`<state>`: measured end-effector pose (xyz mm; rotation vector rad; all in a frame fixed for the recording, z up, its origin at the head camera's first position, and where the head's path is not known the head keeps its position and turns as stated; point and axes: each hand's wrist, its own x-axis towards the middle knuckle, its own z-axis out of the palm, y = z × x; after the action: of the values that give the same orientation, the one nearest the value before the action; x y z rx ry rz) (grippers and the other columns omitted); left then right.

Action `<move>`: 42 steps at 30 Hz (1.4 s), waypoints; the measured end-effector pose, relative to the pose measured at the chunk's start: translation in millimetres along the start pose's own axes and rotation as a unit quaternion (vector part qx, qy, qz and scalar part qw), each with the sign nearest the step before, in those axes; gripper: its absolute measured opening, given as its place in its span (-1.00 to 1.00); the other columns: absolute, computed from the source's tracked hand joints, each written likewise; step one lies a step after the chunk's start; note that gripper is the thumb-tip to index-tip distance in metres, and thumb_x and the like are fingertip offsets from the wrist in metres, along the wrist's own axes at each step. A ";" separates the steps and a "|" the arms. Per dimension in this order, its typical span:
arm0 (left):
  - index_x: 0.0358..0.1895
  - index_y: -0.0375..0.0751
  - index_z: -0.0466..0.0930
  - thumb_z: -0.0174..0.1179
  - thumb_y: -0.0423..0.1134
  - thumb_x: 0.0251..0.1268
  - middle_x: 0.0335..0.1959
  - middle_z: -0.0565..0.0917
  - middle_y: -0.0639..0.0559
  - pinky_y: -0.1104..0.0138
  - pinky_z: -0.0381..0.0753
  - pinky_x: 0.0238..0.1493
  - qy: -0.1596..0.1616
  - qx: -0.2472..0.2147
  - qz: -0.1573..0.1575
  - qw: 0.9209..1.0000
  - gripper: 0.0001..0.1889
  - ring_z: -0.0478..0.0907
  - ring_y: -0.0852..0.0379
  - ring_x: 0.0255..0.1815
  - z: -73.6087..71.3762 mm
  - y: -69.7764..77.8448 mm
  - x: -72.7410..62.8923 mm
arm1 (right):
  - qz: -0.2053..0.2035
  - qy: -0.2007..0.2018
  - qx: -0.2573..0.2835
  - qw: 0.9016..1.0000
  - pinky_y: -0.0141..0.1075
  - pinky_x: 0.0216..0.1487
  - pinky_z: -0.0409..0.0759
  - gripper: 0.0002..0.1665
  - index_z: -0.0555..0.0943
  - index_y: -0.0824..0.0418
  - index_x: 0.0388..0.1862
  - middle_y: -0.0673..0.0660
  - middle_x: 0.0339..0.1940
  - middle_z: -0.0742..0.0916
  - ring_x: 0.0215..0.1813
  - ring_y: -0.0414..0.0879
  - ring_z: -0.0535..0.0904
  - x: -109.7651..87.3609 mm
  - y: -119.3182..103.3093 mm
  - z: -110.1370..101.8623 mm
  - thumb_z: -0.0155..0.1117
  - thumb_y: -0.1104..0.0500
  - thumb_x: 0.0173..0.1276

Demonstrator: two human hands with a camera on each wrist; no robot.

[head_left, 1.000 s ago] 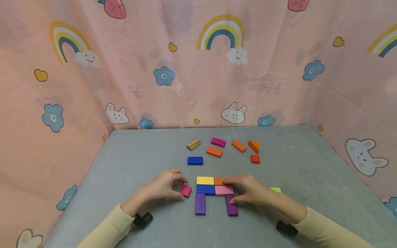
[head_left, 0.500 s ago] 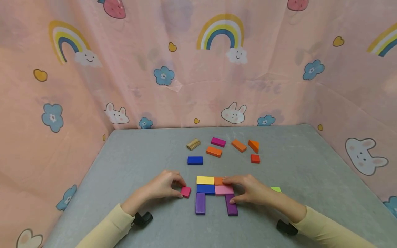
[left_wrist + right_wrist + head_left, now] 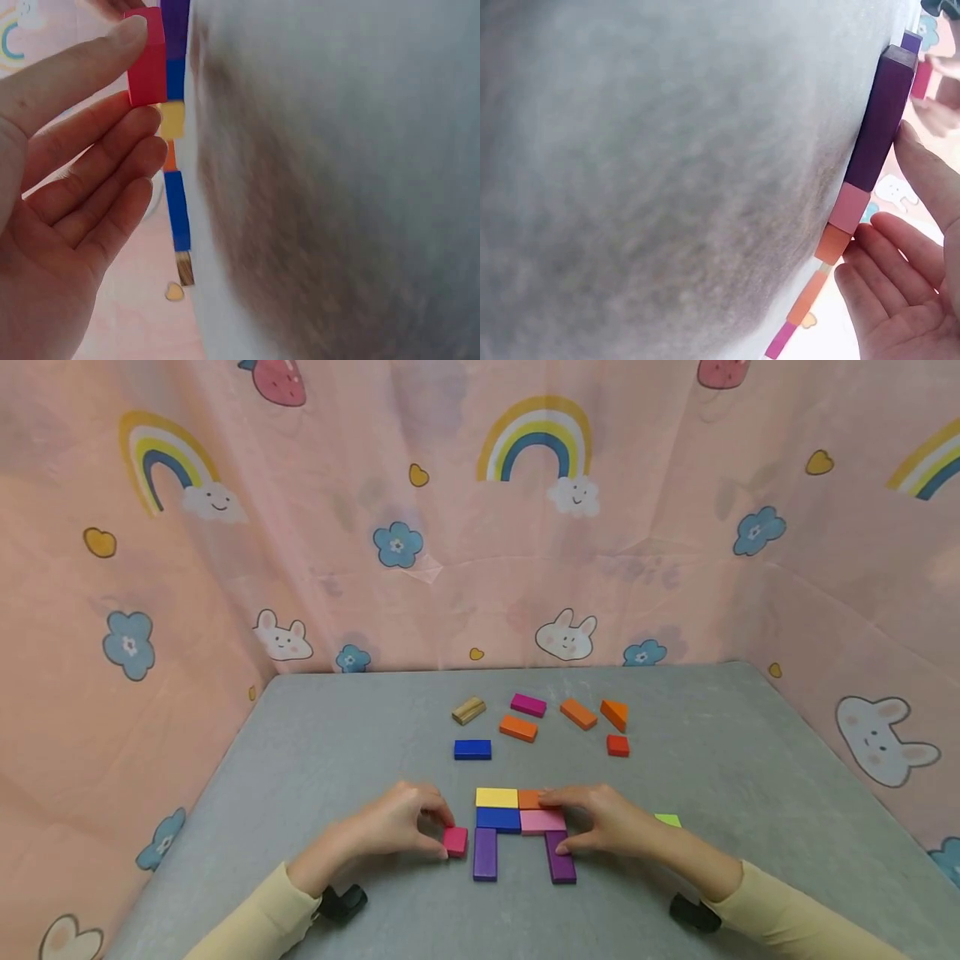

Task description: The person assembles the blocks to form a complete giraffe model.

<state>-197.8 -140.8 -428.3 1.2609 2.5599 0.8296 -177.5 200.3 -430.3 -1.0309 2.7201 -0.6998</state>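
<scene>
My left hand pinches a small crimson block between thumb and fingers, just left of the left purple block. The left wrist view confirms the thumb on one face of that block. My right hand rests over the right side of a flat arrangement, its thumb on the right purple block and a fingertip on an orange block, partly hidden. Between them lie a yellow block, a blue block and a pink block, edges touching.
Farther back on the grey table lie another blue block, a wood-coloured block, a magenta block, an orange triangle and a red block. A lime-green block is partly behind the right forearm.
My left hand has shifted the crimson block slightly right and toward me, so it now sits beside the left purple block's upper part. The right hand has stayed in place.
</scene>
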 end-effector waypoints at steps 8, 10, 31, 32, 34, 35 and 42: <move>-0.23 -0.02 0.67 0.45 -0.05 -0.02 -0.29 0.63 0.24 0.48 0.59 -0.19 -0.019 -0.017 0.033 0.999 -0.72 0.57 0.35 -0.24 3.3 18.2 -4.7 | 0.002 -0.002 0.001 1.000 -0.04 0.16 0.52 -0.27 0.52 0.08 0.24 0.05 0.23 0.60 0.25 0.01 0.52 0.1 0.3 0.1 0.44 -0.13 0.09; -0.24 -0.01 0.66 0.46 -0.03 -0.04 -0.30 0.62 0.25 0.50 0.58 -0.20 -0.027 -0.014 0.036 0.999 -0.71 0.55 0.36 -0.25 4.8 21.1 -5.5 | 0.006 -0.002 0.000 1.000 -0.05 0.17 0.51 -0.26 0.52 0.07 0.25 0.03 0.24 0.60 0.26 -0.01 0.52 0.1 0.1 0.2 0.44 -0.13 0.09; -0.27 -0.01 0.62 0.45 0.02 -0.05 -0.34 0.58 0.27 0.62 0.51 -0.29 -0.069 -0.008 0.089 0.994 -0.68 0.48 0.42 -0.32 22.3 37.0 1.5 | 0.012 -0.003 -0.002 1.000 -0.07 0.18 0.51 -0.27 0.51 0.07 0.25 0.02 0.25 0.59 0.27 -0.03 0.51 0.0 -1.0 -0.2 0.45 -0.10 0.08; -0.27 -0.01 0.62 0.45 0.01 -0.05 -0.34 0.58 0.27 0.63 0.50 -0.30 -0.069 -0.005 0.092 0.993 -0.69 0.48 0.42 -0.33 22.9 37.4 1.8 | 0.013 -0.003 -0.003 1.000 -0.07 0.18 0.51 -0.27 0.51 0.07 0.25 0.02 0.26 0.59 0.27 -0.03 0.51 -0.1 -1.1 -0.3 0.45 -0.10 0.08; -0.29 -0.01 0.61 0.46 0.01 -0.06 -0.35 0.57 0.26 0.64 0.49 -0.30 -0.070 -0.001 0.094 0.993 -0.68 0.47 0.41 -0.33 24.2 38.1 2.3 | 0.013 -0.005 -0.003 1.000 -0.07 0.18 0.51 -0.27 0.51 0.07 0.25 0.02 0.26 0.58 0.27 -0.03 0.51 -0.3 -1.4 -0.5 0.45 -0.10 0.08; -0.29 -0.01 0.60 0.46 0.01 -0.07 -0.35 0.57 0.26 0.65 0.48 -0.30 -0.070 0.002 0.095 0.993 -0.68 0.47 0.40 -0.33 24.6 38.4 2.6 | 0.014 -0.006 -0.004 1.000 -0.06 0.18 0.51 -0.27 0.51 0.07 0.25 0.02 0.26 0.58 0.27 -0.03 0.51 -0.3 -1.5 -0.6 0.45 -0.10 0.08; -0.32 0.02 0.57 0.44 0.09 -0.08 -0.38 0.52 0.28 0.67 0.42 -0.35 -0.067 0.039 0.090 0.993 -0.66 0.42 0.41 -0.35 26.8 40.0 1.8 | 0.017 -0.007 -0.001 1.000 -0.07 0.19 0.50 -0.27 0.51 0.07 0.25 0.01 0.26 0.58 0.28 -0.03 0.50 -0.2 -1.6 -0.3 0.45 -0.09 0.09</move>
<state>-161.6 -109.0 -428.5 1.5332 2.4208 0.6564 -176.5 199.5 -429.3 -0.9851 2.7191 -0.6815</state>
